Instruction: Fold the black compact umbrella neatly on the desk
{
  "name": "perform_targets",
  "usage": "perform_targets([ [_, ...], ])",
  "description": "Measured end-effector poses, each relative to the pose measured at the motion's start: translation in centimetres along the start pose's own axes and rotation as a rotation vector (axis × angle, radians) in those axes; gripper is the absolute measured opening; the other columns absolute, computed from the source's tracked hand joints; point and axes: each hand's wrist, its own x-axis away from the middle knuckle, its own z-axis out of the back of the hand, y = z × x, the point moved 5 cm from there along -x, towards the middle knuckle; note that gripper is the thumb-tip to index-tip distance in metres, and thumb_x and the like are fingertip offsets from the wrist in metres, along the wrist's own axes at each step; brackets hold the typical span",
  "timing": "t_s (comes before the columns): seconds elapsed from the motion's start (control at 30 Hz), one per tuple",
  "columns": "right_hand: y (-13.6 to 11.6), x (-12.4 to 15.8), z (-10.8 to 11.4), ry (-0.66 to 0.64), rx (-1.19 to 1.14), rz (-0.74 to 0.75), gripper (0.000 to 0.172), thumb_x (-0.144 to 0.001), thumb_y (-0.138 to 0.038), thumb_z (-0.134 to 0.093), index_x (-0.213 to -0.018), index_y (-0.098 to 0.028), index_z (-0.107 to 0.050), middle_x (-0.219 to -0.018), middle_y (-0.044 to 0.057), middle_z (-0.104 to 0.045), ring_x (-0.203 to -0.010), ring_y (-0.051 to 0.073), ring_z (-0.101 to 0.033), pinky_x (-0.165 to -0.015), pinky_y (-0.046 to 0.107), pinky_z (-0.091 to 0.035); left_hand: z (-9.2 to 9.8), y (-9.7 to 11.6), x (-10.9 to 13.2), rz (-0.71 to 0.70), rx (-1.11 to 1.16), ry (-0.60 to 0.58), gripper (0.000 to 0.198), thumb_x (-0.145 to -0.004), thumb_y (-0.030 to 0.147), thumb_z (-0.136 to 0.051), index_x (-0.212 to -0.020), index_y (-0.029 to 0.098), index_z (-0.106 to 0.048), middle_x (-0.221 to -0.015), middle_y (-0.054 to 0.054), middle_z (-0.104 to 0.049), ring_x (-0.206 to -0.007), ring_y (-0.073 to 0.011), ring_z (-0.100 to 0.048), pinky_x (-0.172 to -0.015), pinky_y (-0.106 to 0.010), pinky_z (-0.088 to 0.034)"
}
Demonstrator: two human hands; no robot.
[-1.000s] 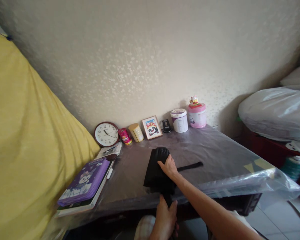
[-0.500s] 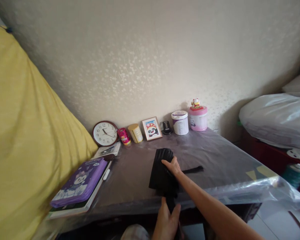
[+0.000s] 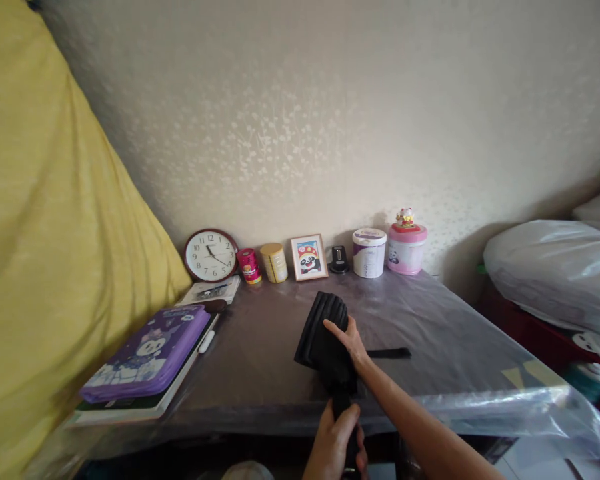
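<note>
A folded black umbrella (image 3: 333, 357) is held over the front part of the table, its handle toward me and its gathered fabric pointing away. My left hand (image 3: 333, 433) is closed round the black handle (image 3: 341, 402) at the table's front edge. My right hand (image 3: 347, 338) wraps the right side of the folded fabric, thumb lying on top; its other fingers are mostly hidden. A flat black strip (image 3: 390, 353) extends on the table to the right of that hand. Whether it is joined to the umbrella I cannot tell.
Plastic film covers the grey table (image 3: 260, 373). Along the wall stand a clock (image 3: 211, 256), a pink can (image 3: 249, 267), a yellow-lidded jar (image 3: 274, 263), a panda picture (image 3: 309, 257) and two tubs (image 3: 369, 255). A purple case (image 3: 147, 350) lies on books at left, beside a yellow curtain (image 3: 80, 233).
My left hand's grip has closed more fully round the handle. The umbrella's folded fabric has turned slightly in my right hand, showing more pleats. The camera view has shifted a little.
</note>
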Motion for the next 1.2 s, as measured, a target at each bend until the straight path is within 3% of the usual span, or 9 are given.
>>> perform_targets([
  [0.1,0.0,1.1,-0.8,-0.008,0.156,-0.046,0.081,-0.056,-0.051,-0.071,-0.122,-0.012,-0.045,-0.107,0.012,-0.063,-0.104,0.027,-0.058,-0.093,0.039,-0.043,0.7,0.1,-0.3,-0.02,-0.046,0.039,0.044,-0.065,0.056,-0.056,-0.086,0.021,-0.042,-0.052,0.008,-0.048,-0.032,-0.0075,-0.04,-0.031,-0.02,-0.035],
  [0.27,-0.8,2.3,-1.6,-0.007,0.237,0.082,0.082,-0.057,-0.049,-0.07,-0.127,-0.017,-0.042,-0.117,0.01,-0.058,-0.113,0.026,-0.051,-0.099,0.037,-0.036,1.8,0.4,-0.5,-0.062,-0.11,0.101,0.052,-0.07,0.051,-0.056,-0.109,0.02,-0.043,-0.056,0.007,-0.051,-0.038,-0.0102,-0.049,-0.04,-0.021,-0.038],
  [0.37,-1.2,2.3,-1.6,-0.003,0.271,0.134,0.083,-0.058,-0.047,-0.07,-0.129,-0.017,-0.041,-0.118,0.01,-0.058,-0.115,0.026,-0.05,-0.1,0.037,-0.036,2.0,0.7,-0.7,-0.107,-0.254,0.173,0.065,-0.072,0.049,-0.056,-0.124,0.015,-0.035,-0.07,0.0,-0.059,-0.046,-0.0122,-0.055,-0.047,-0.023,-0.042],
  [0.53,-2.8,2.0,-1.0,0.007,0.306,0.147,0.088,-0.062,-0.051,-0.066,-0.135,-0.015,-0.033,-0.124,0.012,-0.054,-0.118,0.027,-0.047,-0.1,0.04,-0.035,1.2,0.3,-1.9,-0.081,-0.502,0.266,0.071,-0.078,0.044,-0.046,-0.132,0.005,-0.022,-0.096,-0.016,-0.058,-0.036,-0.01,-0.049,-0.038,-0.025,-0.037],
  [0.6,-3.6,1.8,-0.5,0.009,0.313,0.135,0.09,-0.063,-0.052,-0.065,-0.137,-0.015,-0.029,-0.127,0.013,-0.051,-0.12,0.027,-0.045,-0.101,0.041,-0.034,0.9,0.2,-2.4,-0.076,-0.581,0.272,0.069,-0.081,0.038,-0.042,-0.135,0.003,-0.016,-0.102,-0.02,-0.056,-0.041,-0.013,-0.052,-0.037,-0.026,-0.037],
  [0.7,-4.6,1.6,0.3,0.012,0.311,0.134,0.092,-0.065,-0.052,-0.064,-0.139,-0.015,-0.025,-0.132,0.014,-0.047,-0.123,0.027,-0.043,-0.103,0.04,-0.031,0.7,0.2,-2.7,-0.146,-0.733,0.292,0.065,-0.082,0.033,-0.043,-0.134,-0.001,-0.021,-0.099,-0.023,-0.059,-0.068,-0.0244,-0.062,-0.056,-0.03,-0.043],
  [0.83,-5.3,1.2,1.4,0.037,0.273,0.151,0.094,-0.065,-0.05,-0.065,-0.141,-0.017,-0.021,-0.134,0.012,-0.046,-0.123,0.026,-0.042,-0.105,0.039,-0.028,0.7,0.1,-2.5,-0.303,-0.726,0.33,0.061,-0.08,0.034,-0.049,-0.128,-0.001,-0.036,-0.1,-0.024,-0.06,-0.094,-0.0332,-0.057,-0.081,-0.037,-0.037],
  [1.03,-5.1,1.0,2.1,0.048,0.235,0.13,0.094,-0.062,-0.047,-0.069,-0.141,-0.021,-0.024,-0.128,0.009,-0.052,-0.117,0.026,-0.048,-0.101,0.039,-0.034,0.6,-0.9,-2.5,-0.277,-0.772,0.33,0.055,-0.079,0.031,-0.048,-0.127,0.004,-0.039,-0.102,-0.022,-0.059,-0.09,-0.0318,-0.056,-0.08,-0.037,-0.035],
  [1.2,-5.0,0.8,2.0,0.03,0.127,0.104,0.093,-0.061,-0.042,-0.071,-0.139,-0.022,-0.026,-0.114,0.007,-0.061,-0.096,0.025,-0.061,-0.085,0.037,-0.049,1.1,0.0,-1.8,-0.289,-0.672,0.322,0.059,-0.075,0.035,-0.055,-0.125,0.006,-0.04,-0.095,-0.018,-0.06,-0.088,-0.0301,-0.058,-0.078,-0.035,-0.037],
])
